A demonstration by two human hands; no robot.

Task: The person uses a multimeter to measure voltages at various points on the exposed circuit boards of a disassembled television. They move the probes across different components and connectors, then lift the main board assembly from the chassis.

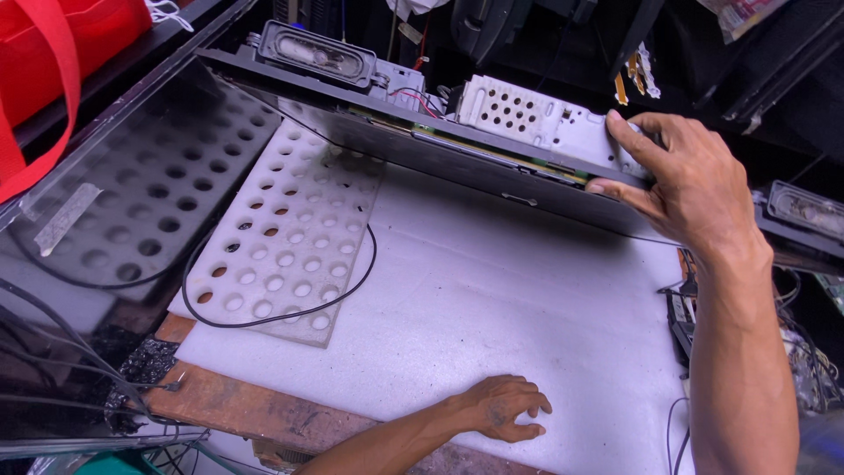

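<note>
A large flat screen panel (123, 211) is tipped up on its edge, its dark glossy face turned to the left and reflecting the perforated foam. My right hand (677, 180) grips the panel's lower frame edge (475, 167) at the far right, fingers over the top and thumb below. A white perforated metal bracket (519, 113) and a grey oval speaker (321, 54) sit on the panel's exposed back. My left hand (505, 409) rests palm down on the white foam sheet (492, 290) near the table's front edge, holding nothing.
A white perforated foam block (294, 237) lies on the sheet with a thin black cable (365, 273) looped around it. A red bag (61, 44) sits at the top left. A second speaker (804, 211) and loose wires lie at the right. The rusty table edge (255, 409) shows in front.
</note>
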